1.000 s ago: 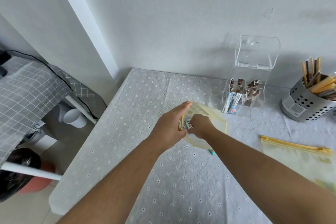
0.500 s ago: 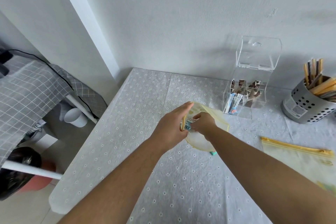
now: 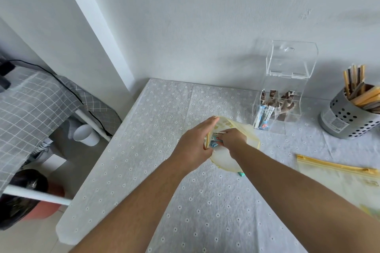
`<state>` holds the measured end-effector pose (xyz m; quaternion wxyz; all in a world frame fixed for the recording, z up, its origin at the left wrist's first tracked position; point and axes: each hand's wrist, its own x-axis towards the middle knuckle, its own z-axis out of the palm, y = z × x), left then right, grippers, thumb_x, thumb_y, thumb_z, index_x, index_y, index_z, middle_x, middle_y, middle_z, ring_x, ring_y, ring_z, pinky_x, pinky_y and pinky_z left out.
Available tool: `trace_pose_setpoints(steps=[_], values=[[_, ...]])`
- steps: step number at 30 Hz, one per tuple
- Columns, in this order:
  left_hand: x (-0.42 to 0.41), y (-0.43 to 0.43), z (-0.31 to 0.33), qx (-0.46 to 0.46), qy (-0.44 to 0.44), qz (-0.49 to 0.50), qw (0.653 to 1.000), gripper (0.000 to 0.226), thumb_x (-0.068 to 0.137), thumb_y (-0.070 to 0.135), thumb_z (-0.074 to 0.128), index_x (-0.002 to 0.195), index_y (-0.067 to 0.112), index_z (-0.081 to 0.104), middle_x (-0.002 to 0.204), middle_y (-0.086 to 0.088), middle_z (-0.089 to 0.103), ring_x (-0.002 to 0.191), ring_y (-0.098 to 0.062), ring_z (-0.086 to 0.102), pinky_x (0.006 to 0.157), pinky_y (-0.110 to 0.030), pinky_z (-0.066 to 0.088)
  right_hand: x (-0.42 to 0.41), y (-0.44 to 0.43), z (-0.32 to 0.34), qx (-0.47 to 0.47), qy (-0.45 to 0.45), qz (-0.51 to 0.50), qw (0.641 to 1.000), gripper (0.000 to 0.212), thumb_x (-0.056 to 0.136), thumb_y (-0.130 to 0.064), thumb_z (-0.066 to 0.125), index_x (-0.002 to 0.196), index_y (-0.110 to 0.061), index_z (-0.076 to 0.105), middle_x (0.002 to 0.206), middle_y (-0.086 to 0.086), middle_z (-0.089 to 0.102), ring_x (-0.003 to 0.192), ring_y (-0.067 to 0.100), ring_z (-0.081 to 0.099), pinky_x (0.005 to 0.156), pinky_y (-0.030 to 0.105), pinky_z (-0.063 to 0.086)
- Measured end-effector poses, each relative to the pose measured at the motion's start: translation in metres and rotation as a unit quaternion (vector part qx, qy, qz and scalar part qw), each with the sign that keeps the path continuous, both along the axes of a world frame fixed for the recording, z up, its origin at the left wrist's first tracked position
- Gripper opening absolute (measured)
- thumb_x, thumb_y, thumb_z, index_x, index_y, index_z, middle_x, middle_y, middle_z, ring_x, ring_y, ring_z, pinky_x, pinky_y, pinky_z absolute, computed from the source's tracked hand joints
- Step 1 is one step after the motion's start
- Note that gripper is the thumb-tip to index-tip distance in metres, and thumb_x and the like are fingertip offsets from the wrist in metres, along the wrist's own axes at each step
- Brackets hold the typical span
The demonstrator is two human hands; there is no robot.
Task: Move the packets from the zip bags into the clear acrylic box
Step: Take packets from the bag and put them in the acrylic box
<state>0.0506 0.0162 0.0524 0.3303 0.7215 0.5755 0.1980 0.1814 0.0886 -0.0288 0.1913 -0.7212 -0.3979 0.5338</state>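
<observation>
Left hand point(image 3: 195, 144) holds zip bag point(image 3: 224, 162), mouth facing left; right hand point(image 3: 232, 138) pinches packets point(image 3: 216, 136).

Grey daisy-print cloth-covered tabletop point(image 3: 156, 150) under the left hand point(image 3: 195, 144), perforated silver metal cylinder point(image 3: 347, 121) holding tan and brown sticks point(image 3: 354, 77) well right of the right hand point(image 3: 233, 138), white cup point(image 3: 85, 134) and grey checked cloth point(image 3: 30, 104) far left.

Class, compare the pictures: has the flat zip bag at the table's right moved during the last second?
No. The flat zip bag lies where it did, its zip edge just as far in front of the perforated metal holder.
</observation>
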Motion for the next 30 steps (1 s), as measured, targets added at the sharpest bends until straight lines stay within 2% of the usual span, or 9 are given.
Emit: trace_pose_setpoints(steps=[2,5,8,13,19,22,24,26,30], values=[[0.001,0.001,0.002,0.008,0.002,-0.005,1.000,0.082,0.079,-0.003,0.061,0.145,0.034,0.029,0.150,0.019,0.031,0.111,-0.020,0.054,0.076,-0.001,0.037,0.000,-0.003,0.005,0.049,-0.072,0.046,0.995,0.024,0.089,-0.010,0.056,0.112,-0.004,0.063,0.100,0.014,0.069,0.085,0.022,0.067,0.074,0.031,0.051],[0.003,0.004,0.004,0.017,0.019,-0.010,1.000,0.083,0.079,-0.002,0.062,0.146,0.033,0.028,0.151,0.015,0.032,0.114,-0.022,0.054,0.083,-0.011,0.040,0.001,-0.010,0.021,0.136,-0.192,0.129,0.963,0.019,0.087,-0.005,0.052,0.097,-0.006,0.069,0.095,0.011,0.070,0.080,0.025,0.060,0.067,0.030,0.044],[0.004,0.009,0.008,0.017,0.027,-0.014,0.999,0.084,0.078,-0.002,0.062,0.146,0.032,0.027,0.152,0.014,0.031,0.116,-0.024,0.054,0.090,-0.019,0.042,0.004,-0.022,0.041,0.202,-0.251,0.199,0.925,0.024,0.084,0.002,0.048,0.088,-0.005,0.070,0.090,0.013,0.071,0.082,0.028,0.065,0.066,0.030,0.048],[0.004,0.015,0.013,0.009,0.038,-0.010,0.999,0.084,0.078,0.000,0.066,0.146,0.031,0.028,0.149,0.011,0.036,0.114,-0.024,0.056,0.090,-0.023,0.044,0.031,-0.042,0.083,0.275,-0.228,0.216,0.909,0.025,0.088,-0.001,0.051,0.096,-0.010,0.073,0.093,0.008,0.072,0.085,0.025,0.065,0.076,0.030,0.051],[0.004,0.018,0.016,0.008,0.059,0.000,0.998,0.083,0.078,0.004,0.067,0.146,0.033,0.028,0.139,0.003,0.049,0.113,-0.023,0.057,0.090,-0.024,0.044,0.085,-0.051,0.146,0.303,-0.176,0.156,0.923,0.017,0.087,-0.003,0.059,0.092,-0.010,0.074,0.079,0.006,0.072,0.060,0.013,0.066,0.066,0.026,0.054],[0.003,0.017,0.015,0.000,0.058,0.004,0.998,0.083,0.079,0.005,0.066,0.145,0.035,0.028,0.139,0.004,0.049,0.116,-0.024,0.056,0.092,-0.025,0.045,0.113,-0.039,0.168,0.322,-0.179,0.109,0.923,0.016,0.087,-0.002,0.060,0.089,-0.010,0.074,0.071,0.003,0.070,0.048,-0.003,0.062,0.060,0.018,0.055],[0.002,0.017,0.014,0.003,0.065,0.003,0.998,0.082,0.079,0.004,0.064,0.146,0.035,0.027,0.141,0.005,0.048,0.116,-0.024,0.056,0.092,-0.025,0.045,0.128,-0.027,0.177,0.335,-0.190,0.083,0.919,0.015,0.087,-0.001,0.060,0.089,-0.008,0.073,0.075,0.007,0.072,0.056,0.008,0.068,0.060,0.017,0.056],[0.002,0.015,0.014,0.003,0.063,0.010,0.998,0.082,0.079,0.004,0.063,0.146,0.036,0.027,0.137,0.002,0.052,0.115,-0.024,0.056,0.089,-0.023,0.045,0.138,-0.012,0.177,0.341,-0.220,0.077,0.911,0.015,0.087,-0.003,0.060,0.091,-0.008,0.073,0.082,0.011,0.073,0.072,0.024,0.071,0.070,0.030,0.059],[0.005,0.013,0.014,0.002,0.053,0.015,0.998,0.082,0.079,0.002,0.062,0.145,0.038,0.029,0.133,-0.004,0.055,0.116,-0.026,0.056,0.090,-0.026,0.047,0.147,0.021,0.155,0.321,-0.288,0.106,0.896,0.017,0.088,-0.005,0.057,0.093,-0.008,0.073,0.091,0.010,0.073,0.079,0.027,0.069,0.076,0.036,0.058]])
